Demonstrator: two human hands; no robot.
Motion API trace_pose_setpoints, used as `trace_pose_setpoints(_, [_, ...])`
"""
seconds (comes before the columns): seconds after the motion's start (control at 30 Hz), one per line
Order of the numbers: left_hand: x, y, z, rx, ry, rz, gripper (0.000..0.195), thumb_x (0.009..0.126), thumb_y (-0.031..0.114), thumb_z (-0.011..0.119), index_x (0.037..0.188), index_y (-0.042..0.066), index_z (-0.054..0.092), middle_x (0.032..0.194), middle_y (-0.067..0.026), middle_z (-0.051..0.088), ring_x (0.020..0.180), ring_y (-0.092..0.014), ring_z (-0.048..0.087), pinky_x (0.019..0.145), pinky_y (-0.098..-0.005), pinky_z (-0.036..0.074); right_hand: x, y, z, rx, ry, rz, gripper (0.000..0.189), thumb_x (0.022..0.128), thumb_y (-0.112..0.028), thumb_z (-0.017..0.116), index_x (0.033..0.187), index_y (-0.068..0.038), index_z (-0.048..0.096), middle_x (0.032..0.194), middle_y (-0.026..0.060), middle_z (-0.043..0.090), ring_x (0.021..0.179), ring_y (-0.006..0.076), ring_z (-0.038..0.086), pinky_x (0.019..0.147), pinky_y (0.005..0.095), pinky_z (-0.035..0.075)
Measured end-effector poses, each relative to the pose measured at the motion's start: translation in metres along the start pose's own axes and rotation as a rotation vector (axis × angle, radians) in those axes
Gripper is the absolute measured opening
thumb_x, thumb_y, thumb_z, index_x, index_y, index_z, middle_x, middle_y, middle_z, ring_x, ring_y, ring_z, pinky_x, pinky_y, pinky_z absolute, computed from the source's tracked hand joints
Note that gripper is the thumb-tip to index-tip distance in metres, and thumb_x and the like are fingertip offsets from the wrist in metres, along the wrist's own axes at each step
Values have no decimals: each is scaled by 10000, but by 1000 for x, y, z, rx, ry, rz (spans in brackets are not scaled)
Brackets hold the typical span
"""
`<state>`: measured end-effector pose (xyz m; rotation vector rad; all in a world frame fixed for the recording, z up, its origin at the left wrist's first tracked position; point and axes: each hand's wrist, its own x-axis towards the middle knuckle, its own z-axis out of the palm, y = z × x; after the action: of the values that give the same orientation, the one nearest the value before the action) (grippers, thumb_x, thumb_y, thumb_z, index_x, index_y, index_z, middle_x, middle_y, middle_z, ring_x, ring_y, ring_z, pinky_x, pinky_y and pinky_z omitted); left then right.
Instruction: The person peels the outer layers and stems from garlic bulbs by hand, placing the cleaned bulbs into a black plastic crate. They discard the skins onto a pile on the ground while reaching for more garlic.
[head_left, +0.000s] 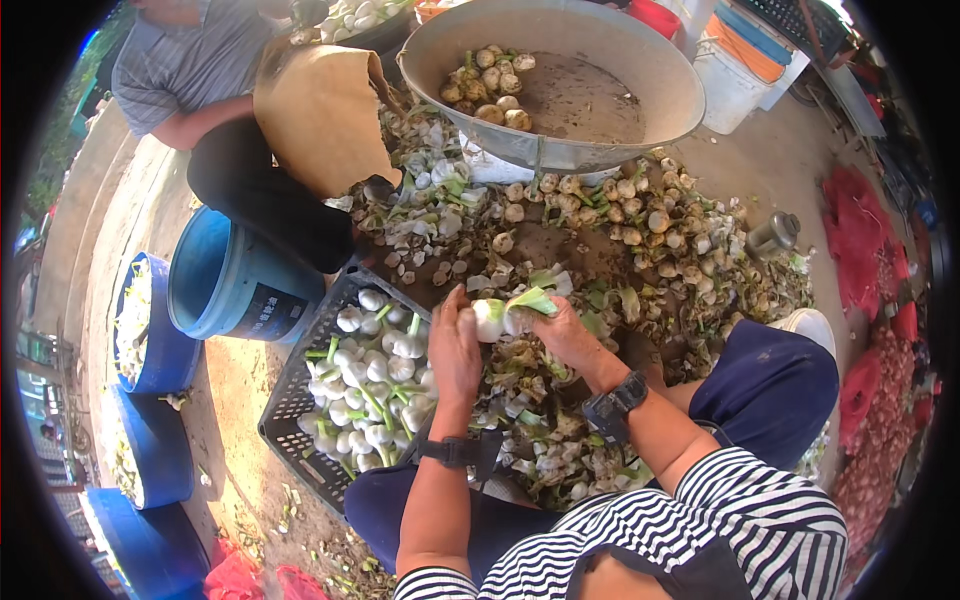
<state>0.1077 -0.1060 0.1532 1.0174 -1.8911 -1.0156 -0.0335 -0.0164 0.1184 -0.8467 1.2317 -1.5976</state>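
My left hand (456, 345) is closed around a white garlic bulb (490, 321), held over a heap of husks in front of me. Just to the right, my right hand (568, 336) pinches a strip of green and whitish outer leaf (534, 301) against the bulb's side. Whether the strip is still joined to the bulb is hard to make out. Beside my left forearm, a black plastic crate (286, 412) holds many clean garlic bulbs (375, 371) with short stems. Below my hands lie loose garlic husks (525, 397).
Ahead, a wide metal basin (660, 112) contains several soil-covered bulbs (491, 79). Unpeeled bulbs (660, 217) lie heaped beneath it, near a metal flask (774, 232). Another person (187, 75) sits at the upper left. Blue buckets (240, 277) line the left side.
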Motion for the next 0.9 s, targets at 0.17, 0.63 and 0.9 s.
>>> trace_pose_setpoints(0.17, [-6, -12, 5, 239, -71, 330, 267, 748, 90, 715, 993, 48, 616, 960, -119, 596, 883, -324, 562, 774, -341, 467, 5, -14, 7, -780, 96, -263, 113, 833, -102, 640, 941, -76, 658, 838, 70, 607, 796, 243, 608, 711, 336, 474])
trace_pose_setpoints(0.63, [4, -49, -5, -1163, 39, -659, 285, 930, 279, 578, 1036, 15, 586, 992, -78, 640, 932, -191, 623, 811, -335, 523, 17, -5, -16, 937, -307, -15, 275, 864, -167, 646, 1122, -96, 584, 1075, 38, 607, 1013, 174, 574, 951, 432, 427])
trace_pose_setpoints(0.9, [14, -80, -47, -2034, -186, -230, 343, 991, 345, 406, 1038, 45, 567, 913, -90, 645, 847, -175, 643, 677, -284, 546, 29, 17, -89, -569, -134, 287, 293, 855, -205, 619, 1109, -59, 616, 1117, 71, 638, 1028, 238, 598, 920, 417, 444])
